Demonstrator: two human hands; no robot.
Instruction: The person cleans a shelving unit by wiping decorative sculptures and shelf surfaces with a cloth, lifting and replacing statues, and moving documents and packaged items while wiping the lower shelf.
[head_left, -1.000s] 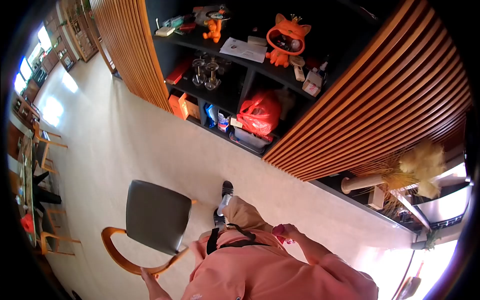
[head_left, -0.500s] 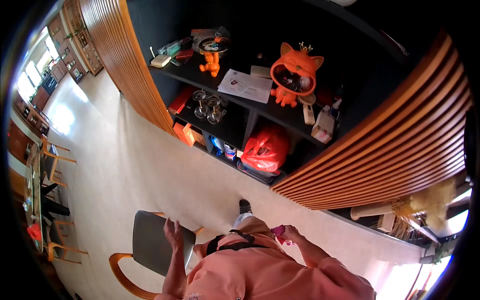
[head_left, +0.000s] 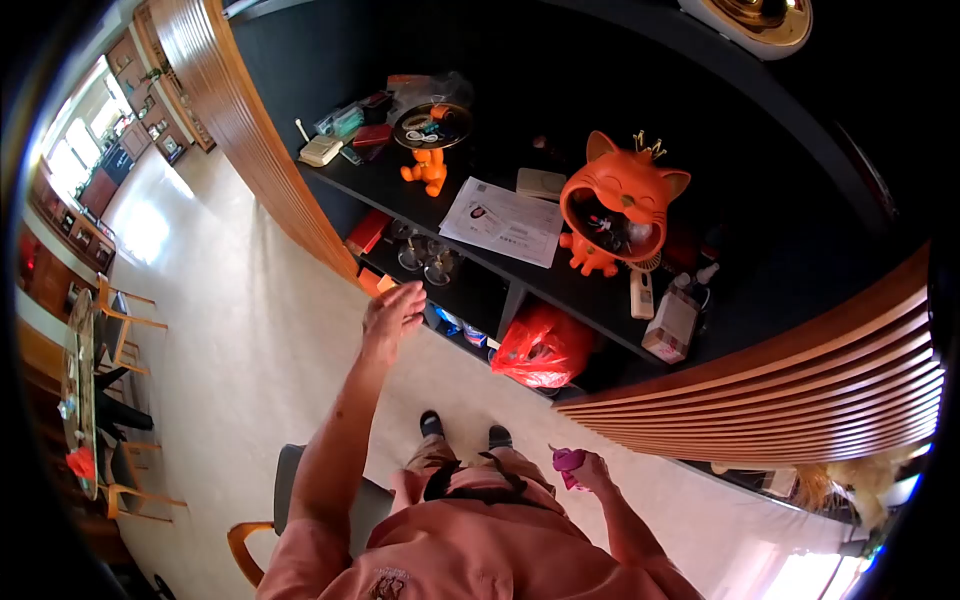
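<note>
My left hand (head_left: 393, 318) is raised in front of the black shelf unit (head_left: 420, 212), its fingers loosely stretched and nothing in them. Behind it are the lower compartments with wine glasses (head_left: 438, 262) and a small orange box (head_left: 376, 283). Low at my right side, my right hand (head_left: 592, 474) is closed around a crumpled purple cloth (head_left: 568, 462), part of which sticks out past the fingers. On the shelf top lie printed papers (head_left: 502, 222), between an orange bear figure with a tray (head_left: 428, 170) and an orange cat figure with a wide open mouth (head_left: 622, 200).
A red plastic bag (head_left: 543, 345) fills a lower compartment. A white remote (head_left: 641, 294) and a tissue box (head_left: 671, 325) stand near the shelf's right end. Slatted wood panels (head_left: 760, 400) flank the shelf. Behind my left arm is a grey chair (head_left: 290, 480); a table (head_left: 80, 390) stands far left.
I have stepped closer to the shelf, and both feet now show. My left hand has risen and moved forward towards the shelf. The purple cloth stays in my right hand.
</note>
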